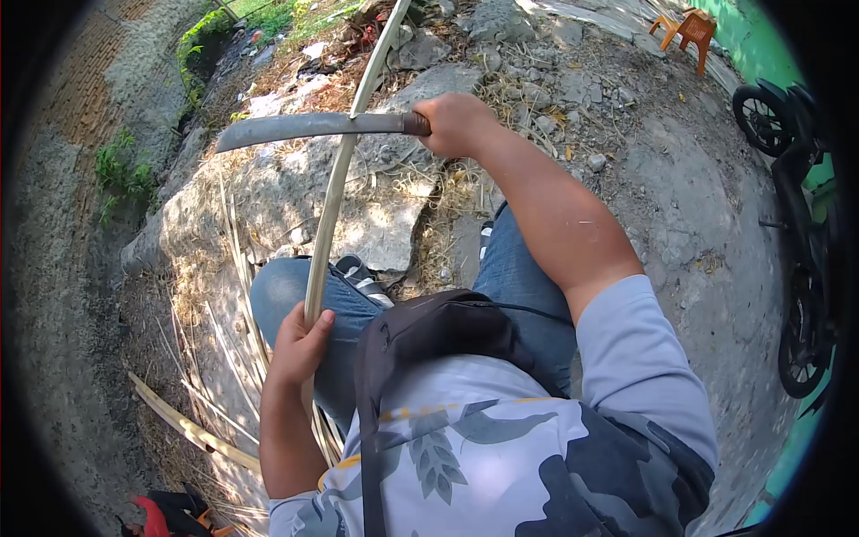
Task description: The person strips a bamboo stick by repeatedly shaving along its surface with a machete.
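Note:
My right hand [458, 125] is closed around the brown handle of a machete [304, 127], its long blade pointing left. The blade crosses a long pale bamboo strip [332, 197] and touches it near the upper part. My left hand [298, 345] grips that strip lower down, beside my left knee, with the thumb along it. The strip rises from my lap past the top edge of the view and is slightly bowed. Its lower end is partly hidden behind my left hand and forearm.
Several thin split strips [234, 242] lie on the ground to my left, with a thicker bamboo piece [192, 428] nearby. A black bag [438, 327] rests at my waist. A motorcycle [796, 206] stands at the right, an orange chair [696, 34] beyond. A rough wall [63, 224] runs along the left.

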`<state>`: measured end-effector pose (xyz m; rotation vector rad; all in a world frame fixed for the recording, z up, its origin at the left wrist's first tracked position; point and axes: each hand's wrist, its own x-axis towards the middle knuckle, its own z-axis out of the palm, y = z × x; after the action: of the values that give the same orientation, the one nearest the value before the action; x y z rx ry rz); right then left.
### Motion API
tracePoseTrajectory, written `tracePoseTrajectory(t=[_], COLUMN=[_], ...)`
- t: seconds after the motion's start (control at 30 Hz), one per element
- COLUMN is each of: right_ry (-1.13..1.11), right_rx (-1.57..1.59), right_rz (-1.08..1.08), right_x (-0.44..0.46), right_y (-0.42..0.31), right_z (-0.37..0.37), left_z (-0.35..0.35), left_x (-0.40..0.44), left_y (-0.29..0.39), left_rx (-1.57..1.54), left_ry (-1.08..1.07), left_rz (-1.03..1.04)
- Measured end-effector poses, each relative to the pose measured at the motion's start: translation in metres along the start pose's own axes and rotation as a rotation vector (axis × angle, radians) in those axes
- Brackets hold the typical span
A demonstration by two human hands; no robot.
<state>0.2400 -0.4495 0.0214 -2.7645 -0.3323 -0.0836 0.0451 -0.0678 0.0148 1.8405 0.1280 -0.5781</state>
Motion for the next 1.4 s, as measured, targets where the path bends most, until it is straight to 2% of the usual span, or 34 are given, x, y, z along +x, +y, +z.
tracePoseTrajectory(t=[0.13, 0.33, 0.37, 0.47, 0.53, 0.63, 0.73, 0.93, 1.13, 1.2, 1.33, 1.4], right_ry=[0.126, -0.131, -0.085, 0.009, 0.128, 0.056, 0.055, -0.192, -0.135, -0.148, -0.141, -0.035], right_rx=[0.035, -0.174, -0.170, -0.164, -0.056, -0.103, -0.104, 0.192, -0.071, -0.132, -0.125, -0.101], right_rz=[-0.097, -0.423, -0.505, -0.451, -0.086, 0.226, 0.230, -0.041, -0.315, -0.374, -0.357, -0.194], right_x=[-0.002, -0.016, -0.019, -0.012, 0.003, 0.004, -0.004, 0.002, -0.017, -0.023, -0.025, -0.010], right_y=[-0.012, -0.062, -0.064, -0.037, 0.008, 0.018, 0.013, 0.020, -0.036, -0.047, -0.044, -0.012], right_z=[0.007, 0.018, 0.021, 0.010, 0.009, -0.001, -0.001, 0.003, 0.005, 0.002, -0.003, 0.002], left_z=[0.002, 0.007, 0.007, 0.002, 0.008, 0.015, 0.014, 0.015, 0.017, 0.015, 0.013, 0.014], left_x=[0.001, 0.003, 0.003, -0.001, -0.007, 0.002, 0.003, 0.001, 0.000, 0.000, 0.003, -0.001], left_y=[-0.001, 0.010, 0.007, -0.001, -0.002, 0.012, 0.020, 0.012, 0.017, 0.015, 0.007, 0.010], left_rx=[0.008, -0.005, 0.044, 0.155, 0.164, 0.222, 0.151, 0.198, 0.178, 0.219, 0.241, 0.228], left_ry=[0.037, 0.035, 0.038, 0.067, 0.092, 0.087, 0.064, 0.080, 0.098, 0.081, 0.080, 0.090], left_rz=[0.023, -0.047, -0.015, 0.060, 0.092, 0.059, -0.006, 0.091, -0.008, 0.016, 0.076, 0.067])
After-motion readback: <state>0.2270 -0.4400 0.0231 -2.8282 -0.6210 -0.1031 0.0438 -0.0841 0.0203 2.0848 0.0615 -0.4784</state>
